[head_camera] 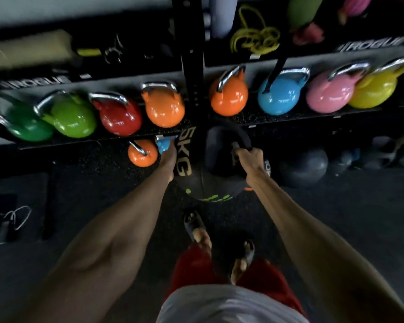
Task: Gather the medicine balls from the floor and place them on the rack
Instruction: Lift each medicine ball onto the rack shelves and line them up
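Rack (191,54) straight ahead of both hands: mid shelf carries a row of coloured kettlebells (165,110), upper shelf a yellow-green band (254,38), & low down a small orange kettlebell (142,155) sits just left of the L hand. Black medicine ball (219,145) marked 5KG is held up btwn the hands, in front of the rack post: L hand (169,157) lies flat on its left side, fingers straight; R hand (245,157) curls round a grip on its right side. Dark rubber floor (103,183) below, w/ a grey ball (303,167) right of the R hand.
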